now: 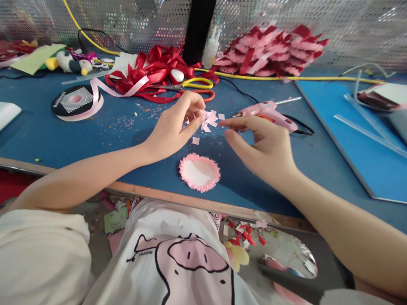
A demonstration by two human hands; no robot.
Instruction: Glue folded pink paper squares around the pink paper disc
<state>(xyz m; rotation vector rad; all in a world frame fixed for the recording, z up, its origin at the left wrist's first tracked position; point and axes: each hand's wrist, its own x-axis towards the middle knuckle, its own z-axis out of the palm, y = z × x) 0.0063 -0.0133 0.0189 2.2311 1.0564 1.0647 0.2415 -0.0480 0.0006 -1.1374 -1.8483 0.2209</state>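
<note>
My left hand [179, 123] is over the middle of the blue table, thumb and forefinger pinched together at the edge of a pile of small pale pink squares [210, 119]. What the fingertips hold is too small to make out. To the right, my right hand [259, 146] has thumb and forefinger apart, with nothing seen between them; the forefinger tip is close to the squares. One single pink square [196, 140] lies apart, below the pile. Nearer the table edge lies a white oval piece with a fluffy pink rim [199, 172]. Behind my right hand rests a pink glue gun [269, 113].
A ribbon spool [76, 101] stands at the left. Red ribbon [155, 67] and yellow-handled scissors [199, 82] lie behind my left hand. Stacked pink and red pieces [270, 51] are at the back. A blue board [359, 140] is at the right, and a yellow cable [318, 78] crosses behind.
</note>
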